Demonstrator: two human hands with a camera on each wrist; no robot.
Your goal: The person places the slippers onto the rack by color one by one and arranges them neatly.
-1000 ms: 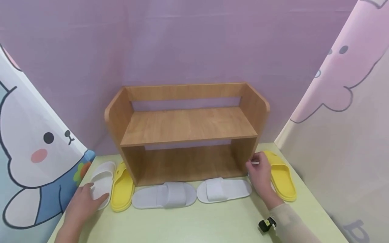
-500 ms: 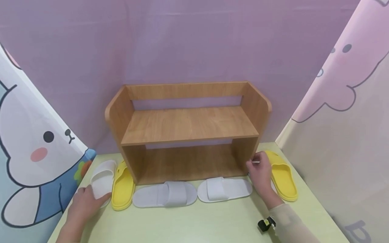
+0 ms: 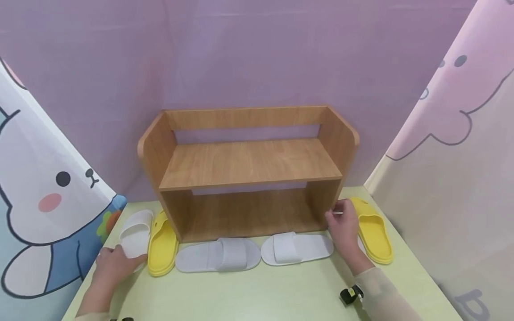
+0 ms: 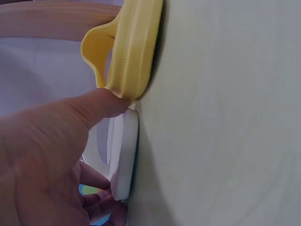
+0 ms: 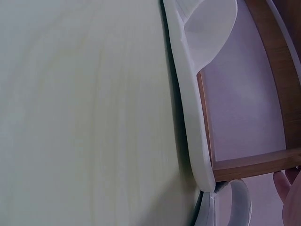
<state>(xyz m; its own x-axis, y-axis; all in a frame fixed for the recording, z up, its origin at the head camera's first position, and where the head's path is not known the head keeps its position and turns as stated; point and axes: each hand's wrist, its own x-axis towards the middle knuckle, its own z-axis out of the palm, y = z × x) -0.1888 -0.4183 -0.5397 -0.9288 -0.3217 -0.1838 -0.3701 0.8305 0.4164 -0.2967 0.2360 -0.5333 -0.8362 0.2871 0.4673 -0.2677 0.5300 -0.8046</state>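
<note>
**Little room on both sides: risk of a knock**

By the left hand (image 3: 116,266), the heel end of the left white slipper (image 3: 137,236) is pinched; it is placed on the counter (image 3: 241,294), beside the left yellow slipper (image 3: 162,249). Because the thumb is squeezed close to the yellow heel, this neighbour could be dragged sideways. Whether anything is grasped by the right hand (image 3: 345,227), near the wooden shelf (image 3: 250,160), cannot be told. There, by a careless turn of the wrist, the front white slipper (image 3: 297,248) could be pushed askew.

Draped booth (image 3: 253,53) with cartoon-printed curtains (image 3: 48,223)
</note>
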